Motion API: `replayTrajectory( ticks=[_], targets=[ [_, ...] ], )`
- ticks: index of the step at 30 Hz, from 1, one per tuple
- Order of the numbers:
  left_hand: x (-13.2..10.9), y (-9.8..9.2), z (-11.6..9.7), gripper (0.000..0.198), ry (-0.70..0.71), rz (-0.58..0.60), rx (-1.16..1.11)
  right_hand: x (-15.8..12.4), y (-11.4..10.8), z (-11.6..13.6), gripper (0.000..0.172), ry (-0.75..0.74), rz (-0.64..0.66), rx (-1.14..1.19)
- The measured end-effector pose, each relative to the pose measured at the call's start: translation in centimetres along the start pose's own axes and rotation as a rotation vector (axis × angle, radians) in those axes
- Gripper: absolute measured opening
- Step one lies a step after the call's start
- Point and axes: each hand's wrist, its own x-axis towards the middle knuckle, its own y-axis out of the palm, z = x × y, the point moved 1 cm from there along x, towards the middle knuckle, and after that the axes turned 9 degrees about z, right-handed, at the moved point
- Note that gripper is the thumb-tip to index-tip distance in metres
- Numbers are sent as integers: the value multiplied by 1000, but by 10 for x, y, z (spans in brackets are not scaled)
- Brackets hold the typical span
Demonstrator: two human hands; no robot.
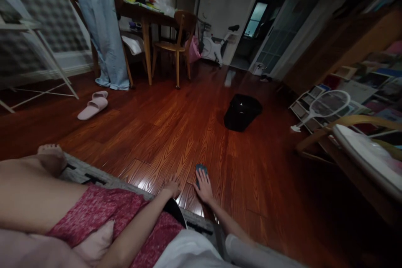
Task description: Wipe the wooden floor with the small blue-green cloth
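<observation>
Lying under the right hand [205, 188], its fingers outstretched, a blue cloth [201, 167] shows past their tips; left hand [171, 186] spread.

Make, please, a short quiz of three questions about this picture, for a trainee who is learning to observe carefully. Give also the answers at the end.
1. Which hand lies on the blue cloth?
2. True or false: the bin is nearer to the blue cloth than the slippers are.
3. Which colour are the slippers?
A) black
B) pink
C) green

Key:
1. The right hand.
2. True.
3. B.
</observation>
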Motion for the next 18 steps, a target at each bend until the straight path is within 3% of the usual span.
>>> replayTrajectory(
  ticks=[4,6,8,11,13,15,18],
  targets=[
    [5,4,1,73,-4,-15,4,-76,13,-16,64,-227,74,-11],
    [6,5,2,75,-2,-21,12,-98,9,-42,61,-158,60,-25],
    [6,5,2,76,-2,-18,20,-105,1,-75,59,25,-8,-41],
    [4,4,1,76,-4,-11,24,-89,-12,-121,60,354,-126,-37],
    [1,3,0,76,-12,-10,26,-67,-18,-137,63,560,-211,0],
    [-1,1,-1,76,-18,-8,33,-41,-22,-138,65,732,-319,56],
    [-6,-2,-2,77,-19,4,48,0,-20,-114,66,871,-495,142]
  ],
)
